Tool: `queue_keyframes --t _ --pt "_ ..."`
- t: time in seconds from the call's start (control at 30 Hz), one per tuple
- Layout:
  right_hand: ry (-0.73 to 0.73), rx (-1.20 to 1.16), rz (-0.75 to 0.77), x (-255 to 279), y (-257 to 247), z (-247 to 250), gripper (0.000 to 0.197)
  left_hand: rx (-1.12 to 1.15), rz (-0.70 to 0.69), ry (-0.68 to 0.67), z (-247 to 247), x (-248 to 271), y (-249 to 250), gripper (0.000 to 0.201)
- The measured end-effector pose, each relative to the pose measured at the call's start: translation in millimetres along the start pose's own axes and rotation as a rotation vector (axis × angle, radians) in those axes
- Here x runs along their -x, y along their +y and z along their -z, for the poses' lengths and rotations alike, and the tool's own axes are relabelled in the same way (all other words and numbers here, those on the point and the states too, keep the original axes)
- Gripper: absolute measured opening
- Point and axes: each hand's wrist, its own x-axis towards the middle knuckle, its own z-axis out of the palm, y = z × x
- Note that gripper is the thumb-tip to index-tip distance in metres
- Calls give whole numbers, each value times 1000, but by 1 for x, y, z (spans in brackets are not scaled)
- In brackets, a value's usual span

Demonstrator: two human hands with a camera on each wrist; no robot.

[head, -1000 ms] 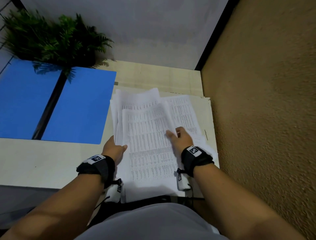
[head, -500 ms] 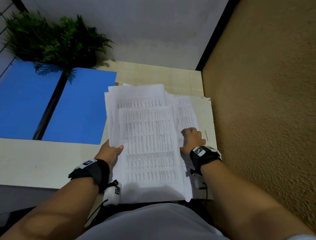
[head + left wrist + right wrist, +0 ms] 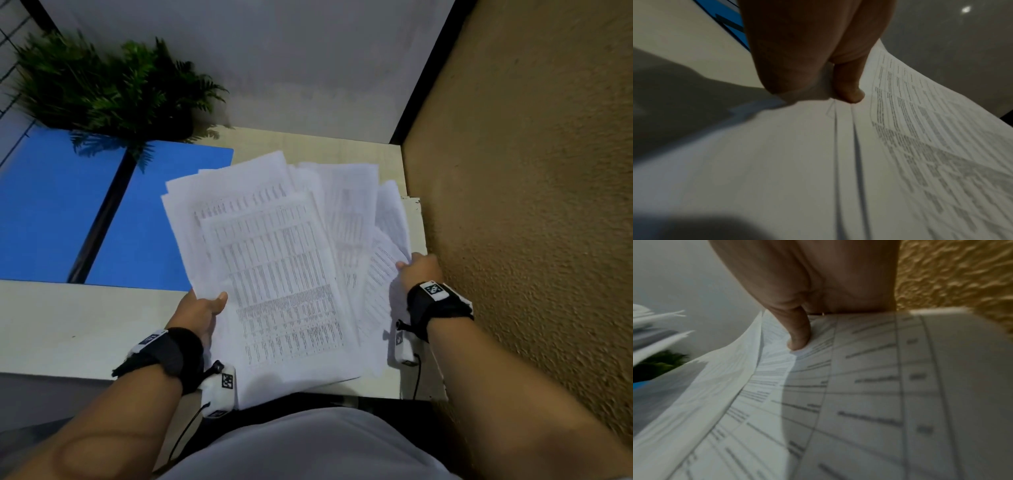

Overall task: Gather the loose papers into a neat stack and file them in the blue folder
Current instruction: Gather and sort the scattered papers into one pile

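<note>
Left hand (image 3: 202, 310) and right hand (image 3: 419, 270) pinch the fanned papers (image 3: 274, 267), thumbs on top, other fingers hidden beneath. Blue folder (image 3: 150, 219) lies open far-left on the pale table (image 3: 68, 325); print blurred.

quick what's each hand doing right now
Left hand: pinching the left edge of the papers, thumb on top.
Right hand: gripping the papers' right edge.

A: Setting?
B: Office corner, by the look. Pale tabletop (image 3: 85, 329) against partition walls, printed table sheets (image 3: 274, 274), open blue folder (image 3: 144, 222).
A: Anything else noted?
B: Potted fern (image 3: 113, 89) at back; textured tan wall (image 3: 531, 205) on right.
</note>
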Motion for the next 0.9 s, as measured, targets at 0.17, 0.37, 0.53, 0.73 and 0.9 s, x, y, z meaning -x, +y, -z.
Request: queue_keyframes --t 0.17,0.37,0.53,0.73,0.9 --pt "-54 -104 -43 23 8 -24 46 -50 32 -3 -2 -2 -1 44" --pt "-165 -250 -2 35 7 -35 41 -163 20 -73 -2 -17 -1 42" --pt "-247 -169 67 30 11 -21 43 -159 -40 -198 -28 16 36 48" --pt "-324 -189 68 40 18 -19 43 -561 -121 -108 -63 -9 44 42" --pt "-272 -218 38 42 19 -21 34 -727 -163 -77 -79 -13 41 44"
